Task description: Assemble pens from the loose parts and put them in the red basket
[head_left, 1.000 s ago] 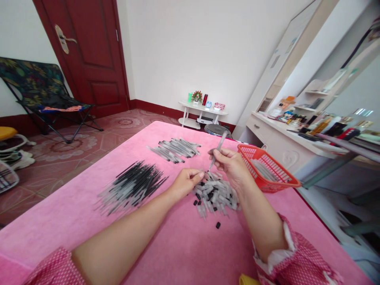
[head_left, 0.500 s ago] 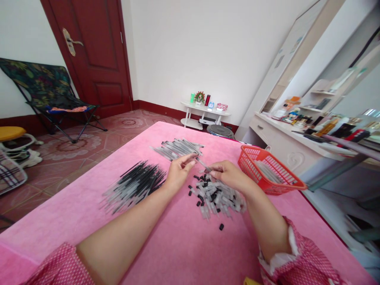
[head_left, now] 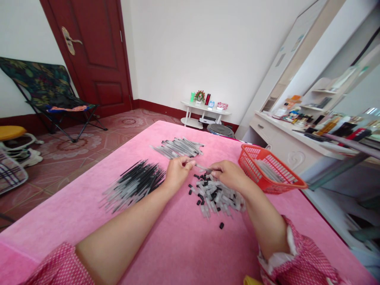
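Note:
Between my two hands runs a slim translucent pen barrel (head_left: 202, 168), tilted slightly down to the right. My left hand (head_left: 178, 170) pinches its left end between thumb and fingers. At the other end my right hand (head_left: 227, 174) is closed on it, its fingertips partly hidden. Below the right hand lies a loose heap of clear pen caps and small black plugs (head_left: 218, 194). Left of my left forearm, dark-tipped pen refills (head_left: 138, 183) are piled. Beyond my left hand lies a stack of clear pen barrels (head_left: 181, 146).
A red plastic basket (head_left: 246, 159) with clear tubes inside stands at the right of the pink-covered table (head_left: 178, 245). One black plug (head_left: 221, 225) lies apart, nearer me. The cluttered dresser (head_left: 279, 130) is on the right; a folding chair (head_left: 56, 91) is at left.
The left fingers, more spread and raised before, have closed in on the barrel's left end. The right hand has barely moved. The piles look the same.

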The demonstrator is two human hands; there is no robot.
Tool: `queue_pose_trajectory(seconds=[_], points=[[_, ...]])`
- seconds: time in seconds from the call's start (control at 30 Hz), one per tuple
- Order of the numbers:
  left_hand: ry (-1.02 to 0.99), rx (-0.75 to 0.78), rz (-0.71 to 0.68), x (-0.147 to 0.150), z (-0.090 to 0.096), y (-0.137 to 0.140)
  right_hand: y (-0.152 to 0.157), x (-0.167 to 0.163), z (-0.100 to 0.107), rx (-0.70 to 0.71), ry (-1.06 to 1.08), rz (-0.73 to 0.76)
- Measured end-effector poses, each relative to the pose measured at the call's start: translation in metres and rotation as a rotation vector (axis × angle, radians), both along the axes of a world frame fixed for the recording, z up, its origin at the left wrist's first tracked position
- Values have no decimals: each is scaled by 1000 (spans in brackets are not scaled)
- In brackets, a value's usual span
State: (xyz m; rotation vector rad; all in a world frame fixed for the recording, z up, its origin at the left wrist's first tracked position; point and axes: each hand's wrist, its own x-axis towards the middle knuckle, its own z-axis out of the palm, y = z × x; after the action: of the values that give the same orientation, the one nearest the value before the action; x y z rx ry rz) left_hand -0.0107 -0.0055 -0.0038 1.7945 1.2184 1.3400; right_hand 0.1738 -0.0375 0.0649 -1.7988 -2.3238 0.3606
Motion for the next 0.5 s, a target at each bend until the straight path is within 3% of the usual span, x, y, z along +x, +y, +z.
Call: queue_pose_trajectory(seconds=[0.17, 0.37, 0.5], points=[[139, 47, 92, -3, 3, -5, -2, -2, 4, 16, -75, -64], [195, 80, -20, -1, 9, -8, -2, -1, 4, 19, -78, -40], [258, 4, 32, 0, 8, -10, -3, -2, 2, 43, -67, -16]])
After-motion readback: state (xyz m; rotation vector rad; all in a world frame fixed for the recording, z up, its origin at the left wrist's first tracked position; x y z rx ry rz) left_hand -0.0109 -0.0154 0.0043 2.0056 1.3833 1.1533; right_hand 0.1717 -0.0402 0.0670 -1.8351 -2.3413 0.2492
